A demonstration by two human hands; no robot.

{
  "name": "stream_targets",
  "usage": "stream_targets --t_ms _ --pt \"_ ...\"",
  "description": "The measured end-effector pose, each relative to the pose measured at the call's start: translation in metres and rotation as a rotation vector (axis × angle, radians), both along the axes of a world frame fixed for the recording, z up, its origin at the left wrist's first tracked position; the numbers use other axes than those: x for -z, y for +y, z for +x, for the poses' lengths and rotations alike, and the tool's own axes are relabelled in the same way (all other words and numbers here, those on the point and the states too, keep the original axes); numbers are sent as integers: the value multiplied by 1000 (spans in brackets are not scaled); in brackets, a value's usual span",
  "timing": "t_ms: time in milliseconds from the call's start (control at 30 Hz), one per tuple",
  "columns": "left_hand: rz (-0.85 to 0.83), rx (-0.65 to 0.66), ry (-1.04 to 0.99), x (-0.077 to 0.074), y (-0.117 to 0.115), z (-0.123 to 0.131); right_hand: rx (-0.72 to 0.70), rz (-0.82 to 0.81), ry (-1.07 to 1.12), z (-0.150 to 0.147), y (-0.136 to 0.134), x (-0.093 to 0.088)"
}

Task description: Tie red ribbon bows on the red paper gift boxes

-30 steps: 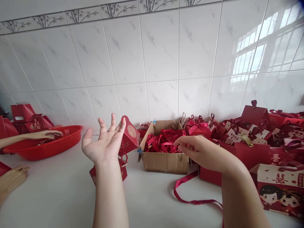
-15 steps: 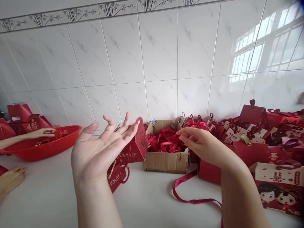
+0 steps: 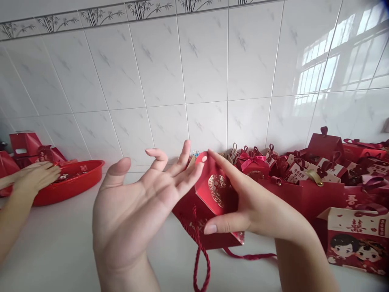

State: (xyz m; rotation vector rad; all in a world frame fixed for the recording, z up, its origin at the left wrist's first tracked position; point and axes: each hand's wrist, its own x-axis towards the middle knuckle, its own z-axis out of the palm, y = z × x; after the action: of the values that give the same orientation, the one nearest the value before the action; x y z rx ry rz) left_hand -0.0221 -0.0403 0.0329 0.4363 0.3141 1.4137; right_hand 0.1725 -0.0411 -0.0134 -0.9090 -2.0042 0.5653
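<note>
My right hand [image 3: 253, 198] clasps the red box [image 3: 225, 202]; my left hand [image 3: 130, 219], spread, lies at its peak. Light, even pressure should avoid creasing it.

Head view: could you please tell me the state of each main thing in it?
Dark-red cardboard gift box with gold emblem: tilted, held
Right hand: gripping the box
Left hand: palm up, fingers spread, a fingertip at the box's tab
Red twisted-cord handle: hanging in a loop
Flat dark-red ribbon: lying on the white table
Red oval plastic basin: upright, things inside
White-and-red cartoon-couple box: standing upright
</note>
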Motion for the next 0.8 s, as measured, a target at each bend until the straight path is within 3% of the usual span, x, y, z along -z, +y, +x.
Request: stream_targets --t_ms 167,500,800 --pt "-7 34 66 1 -4 13 138 -45 -17 8 -9 -2" --pt "-22 57 44 -1 -14 15 183 -215 -303 17 -13 -6" --pt "82 -78 64 2 -7 0 69 -278 -419 11 3 2"
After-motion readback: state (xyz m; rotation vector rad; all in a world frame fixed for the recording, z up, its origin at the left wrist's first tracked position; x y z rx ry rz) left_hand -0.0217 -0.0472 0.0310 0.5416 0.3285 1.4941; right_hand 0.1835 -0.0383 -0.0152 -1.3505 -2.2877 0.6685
